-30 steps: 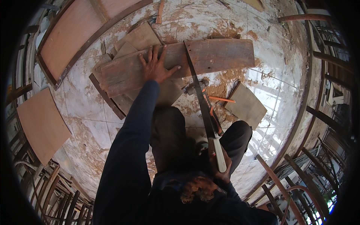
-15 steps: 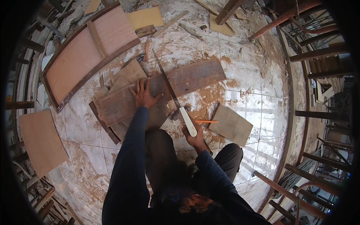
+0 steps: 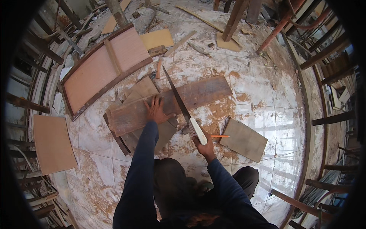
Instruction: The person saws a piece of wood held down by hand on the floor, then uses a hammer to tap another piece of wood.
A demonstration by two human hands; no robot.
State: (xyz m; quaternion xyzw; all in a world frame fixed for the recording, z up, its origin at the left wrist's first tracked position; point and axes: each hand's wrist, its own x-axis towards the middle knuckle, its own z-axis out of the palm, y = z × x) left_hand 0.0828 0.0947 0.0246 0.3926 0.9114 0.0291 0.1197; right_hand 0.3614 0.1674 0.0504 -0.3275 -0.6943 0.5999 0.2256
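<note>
A long, dark, weathered wooden board [image 3: 207, 91] lies slantwise over several thinner wood pieces. My left hand [image 3: 155, 110] presses flat on top of it, fingers spread, left of the saw. In my right hand [image 3: 204, 148] is the white handle of a handsaw [image 3: 179, 98], whose long dark blade crosses the board and points away to the far left. I cannot tell how deep the teeth sit in the wood. Right of that hand an orange pencil [image 3: 221, 136] lies by a smaller grey-brown panel [image 3: 246, 140]; its near end is partly hidden.
A framed pinkish panel [image 3: 108, 70] leans at the far left, and a tan sheet [image 3: 55, 145] lies at the left. Offcuts [image 3: 158, 40] and a wooden post [image 3: 232, 24] stand beyond the board. Pole-like legs line the right side. Sawdust and dirt cover the tiled floor [image 3: 255, 95].
The whole view has shifted, so things appear lower and further right. My right hand and the saw handle have moved slightly forward, toward the board. My left hand stays on the board.
</note>
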